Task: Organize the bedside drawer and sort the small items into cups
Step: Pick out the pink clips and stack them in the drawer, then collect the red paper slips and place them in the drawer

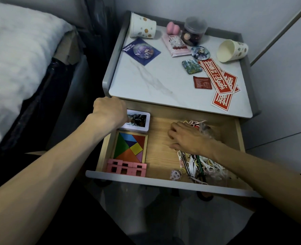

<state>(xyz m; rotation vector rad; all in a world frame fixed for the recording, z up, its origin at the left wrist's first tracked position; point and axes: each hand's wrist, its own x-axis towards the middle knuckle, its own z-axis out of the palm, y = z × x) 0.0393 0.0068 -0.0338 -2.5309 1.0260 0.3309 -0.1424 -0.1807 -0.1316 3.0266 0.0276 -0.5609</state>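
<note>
Open drawer [158, 156] of the bedside table, with both hands inside it.
At its left the left hand [109, 112] covers a white tin [139, 121]; its fingers are hidden, so I cannot tell if it grips. A tangram tray [130, 147] and pink blocks [126, 167] lie nearer. The right hand [186, 137] rests, fingers relaxed, on the charms [199, 165]. On the top, the right paper cup [231, 50] lies on its side, empty.

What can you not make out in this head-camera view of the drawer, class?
All in the head view:
Left hand: fingers hidden behind its own back over the white box; grip unclear.
Right hand: fingertips buried in the charm pile.
Jar: contents dark and blurred.
Drawer: its back lies under the tabletop.
</note>
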